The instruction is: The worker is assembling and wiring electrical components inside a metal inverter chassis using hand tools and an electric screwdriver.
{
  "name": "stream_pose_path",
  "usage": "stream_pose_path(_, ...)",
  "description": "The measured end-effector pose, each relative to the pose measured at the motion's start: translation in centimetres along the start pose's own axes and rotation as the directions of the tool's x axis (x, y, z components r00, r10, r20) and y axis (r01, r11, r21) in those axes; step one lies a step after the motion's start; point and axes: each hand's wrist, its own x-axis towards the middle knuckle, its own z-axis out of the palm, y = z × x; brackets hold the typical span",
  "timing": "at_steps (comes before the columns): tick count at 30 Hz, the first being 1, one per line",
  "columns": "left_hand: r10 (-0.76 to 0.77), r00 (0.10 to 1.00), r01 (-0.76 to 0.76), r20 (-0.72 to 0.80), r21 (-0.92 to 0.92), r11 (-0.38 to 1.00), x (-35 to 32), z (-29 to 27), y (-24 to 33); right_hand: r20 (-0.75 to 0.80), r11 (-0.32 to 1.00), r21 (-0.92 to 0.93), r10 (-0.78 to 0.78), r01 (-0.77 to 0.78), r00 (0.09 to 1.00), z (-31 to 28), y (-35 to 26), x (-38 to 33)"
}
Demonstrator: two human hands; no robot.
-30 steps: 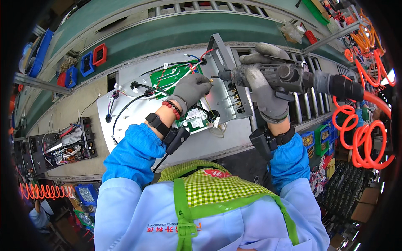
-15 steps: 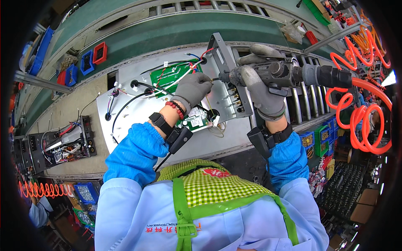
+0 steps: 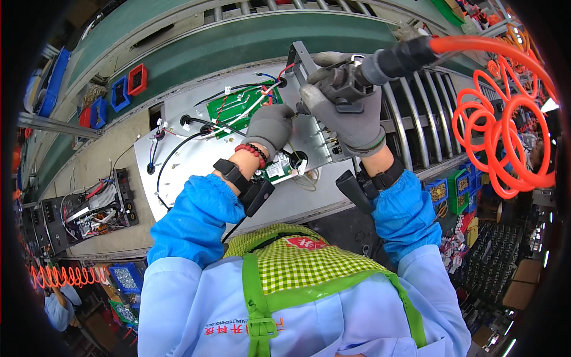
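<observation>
The right hand [image 3: 351,116], in knit grey, grips one blocky black driver [image 3: 344,84] at the smooth metal panel's [image 3: 199,159] right end; one coiled orange hose [image 3: 476,43] joins it. The left hand [image 3: 270,127], likewise gloved, curls over the panel, its grip hidden: cannot tell.

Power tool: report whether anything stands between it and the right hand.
Nothing visible does: the gloved right hand is wrapped around the power tool. The left hand is just left of them.
</observation>
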Motion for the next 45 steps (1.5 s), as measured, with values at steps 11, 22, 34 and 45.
stream_pose_path(11,-0.136,0.977,0.085,0.163,0.286,0.954,0.7,0.3,2.1,0.100,0.994,-0.097,-0.038,0.048,0.994,-0.3,1.1,0.0)
stream_pose_path(22,-0.013,0.999,0.009,0.040,0.103,0.995,0.3,0.5,0.7,0.116,0.996,-0.076,0.046,-0.037,0.992,-0.5,1.2,0.5)
stream_pose_path(34,0.068,0.997,-0.074,0.040,0.178,0.981,0.3,1.0,0.6,0.188,0.997,-0.073,0.050,-0.037,0.981,-0.6,1.8,1.2)
stream_pose_path(45,0.009,0.996,-0.026,0.087,0.203,0.979,0.1,1.1,0.8,0.032,1.000,0.014,0.005,-0.006,0.999,0.7,2.9,1.4)
